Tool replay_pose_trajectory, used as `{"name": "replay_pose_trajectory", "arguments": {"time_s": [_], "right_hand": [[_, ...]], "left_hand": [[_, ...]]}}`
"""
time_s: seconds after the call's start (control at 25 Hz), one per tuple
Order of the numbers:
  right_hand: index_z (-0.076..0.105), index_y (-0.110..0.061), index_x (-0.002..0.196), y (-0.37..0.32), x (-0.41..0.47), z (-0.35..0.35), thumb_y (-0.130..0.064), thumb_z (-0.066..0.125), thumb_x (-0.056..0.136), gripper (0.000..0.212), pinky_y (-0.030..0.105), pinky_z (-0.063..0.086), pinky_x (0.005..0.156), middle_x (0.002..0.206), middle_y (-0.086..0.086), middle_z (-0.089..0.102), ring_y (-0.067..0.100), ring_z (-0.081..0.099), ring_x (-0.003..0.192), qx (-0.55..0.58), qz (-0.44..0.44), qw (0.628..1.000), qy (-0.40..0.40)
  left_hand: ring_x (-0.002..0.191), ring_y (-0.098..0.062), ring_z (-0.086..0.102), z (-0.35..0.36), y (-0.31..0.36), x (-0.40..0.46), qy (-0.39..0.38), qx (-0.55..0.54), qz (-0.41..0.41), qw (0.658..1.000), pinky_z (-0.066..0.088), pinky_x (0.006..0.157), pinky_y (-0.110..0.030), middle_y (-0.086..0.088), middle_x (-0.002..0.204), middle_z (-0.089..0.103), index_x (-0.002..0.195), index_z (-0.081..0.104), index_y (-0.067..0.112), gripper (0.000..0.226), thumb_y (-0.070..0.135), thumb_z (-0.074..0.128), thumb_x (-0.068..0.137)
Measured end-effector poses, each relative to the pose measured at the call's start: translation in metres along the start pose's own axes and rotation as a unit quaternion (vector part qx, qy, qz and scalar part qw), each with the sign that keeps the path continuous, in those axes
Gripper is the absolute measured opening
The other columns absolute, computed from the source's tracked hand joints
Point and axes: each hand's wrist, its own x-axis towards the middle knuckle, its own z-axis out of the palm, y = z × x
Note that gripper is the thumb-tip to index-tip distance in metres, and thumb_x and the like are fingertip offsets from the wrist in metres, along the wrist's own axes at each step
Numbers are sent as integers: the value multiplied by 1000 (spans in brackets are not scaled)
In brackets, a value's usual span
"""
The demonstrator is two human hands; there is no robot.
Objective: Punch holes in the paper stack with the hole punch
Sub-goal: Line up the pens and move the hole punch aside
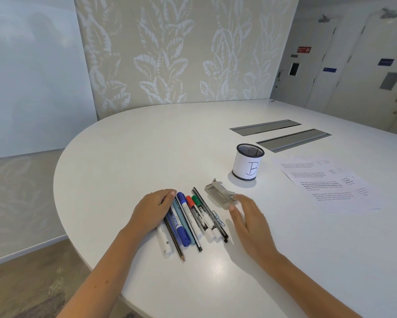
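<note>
Two blurred fingertips of right hand (250, 216) overlap hole punch (221, 195).

One hole punch (220, 195) lies on the counter (147, 143). One mesh pen cup (248, 162) marked B stands there. One spread of printed paper sheets (326, 182) lies to the right; their number cannot be told. About nine pens, markers and pencils (190, 220) lie side by side, with one blue paper clip (218, 218). Two grey cable flaps (265, 126) sit in the counter. Two hands (152, 208) are in view.
</note>
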Motion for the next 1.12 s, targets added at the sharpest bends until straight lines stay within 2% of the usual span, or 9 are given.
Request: {"name": "replay_pose_trajectory", "arguments": {"time_s": [0.08, 0.16, 0.2, 0.28, 0.44, 0.6, 0.76, 0.92, 1.12], "right_hand": [[41, -22, 138, 9, 19, 2, -26, 52, 94, 46, 25, 29, 104, 141, 0, 37, 15, 39, 128, -19, 8, 1000, -14], [33, -30, 144, 14, 38, 7, -23, 56, 91, 58, 37, 28, 109, 153, 6, 22, 20, 32, 133, -51, 9, 993, -102], [32, -33, 145, 16, 45, 9, -23, 55, 92, 59, 38, 29, 109, 154, 7, 21, 22, 33, 133, -70, -7, 988, -137], [37, -36, 142, 20, 54, 14, -20, 50, 93, 53, 38, 37, 102, 144, 8, 39, 27, 46, 124, -97, -46, 980, -170], [44, -38, 137, 36, 55, 7, -18, 48, 93, 49, 36, 44, 88, 118, 9, 55, 28, 54, 102, -113, -47, 982, -145], [46, -35, 136, 57, 54, -8, -18, 50, 93, 47, 33, 43, 82, 110, 11, 56, 28, 55, 97, -125, -54, 984, -118], [45, -36, 138, 95, 57, -37, -20, 50, 94, 47, 30, 41, 80, 112, 11, 56, 29, 56, 96, -149, -27, 985, -86], [41, -38, 139, 131, 62, -69, -24, 47, 96, 46, 32, 39, 88, 117, 11, 53, 29, 53, 101, -162, -4, 983, -90], [22, -33, 149, 149, 59, -96, -39, 46, 96, 58, 39, 34, 105, 136, 7, 44, 27, 46, 121, -93, -17, 987, -128]], "left_hand": [[90, -12, 64, 0, -1, 0, 6, -7, -4, 1000, 51, 81, -34, 10, 96, 71, 102, 66, 29, 36, 44, 34, 100], [91, -13, 64, 1, -1, 0, 9, -9, -6, 1000, 51, 82, -35, 8, 97, 71, 102, 66, 27, 37, 45, 34, 99], [92, -13, 64, 1, -1, 0, 9, -11, -5, 1000, 51, 83, -35, 8, 97, 71, 102, 66, 28, 37, 45, 34, 99], [92, -13, 64, 0, -1, 0, 7, -15, -3, 1000, 52, 84, -37, 10, 97, 71, 103, 66, 30, 35, 45, 35, 99], [99, -12, 62, 1, 2, 3, -1, -34, -13, 999, 49, 85, -31, 13, 105, 68, 110, 66, 32, 31, 41, 39, 100], [113, -15, 58, -9, 1, 5, -4, -74, -41, 996, 43, 97, -32, 7, 119, 66, 117, 66, 26, 31, 38, 43, 99], [120, -17, 54, -25, 22, 22, 26, -30, -35, 999, 35, 105, -33, 2, 129, 63, 120, 65, 22, 30, 33, 47, 99], [112, -12, 58, -2, 89, 38, 79, -52, 28, 995, 37, 96, -23, 8, 115, 67, 108, 69, 26, 21, 25, 51, 97], [105, -9, 63, 95, 190, 53, 49, -57, 116, 990, 43, 88, -18, 5, 111, 72, 108, 72, 18, 21, 15, 57, 94]]}}
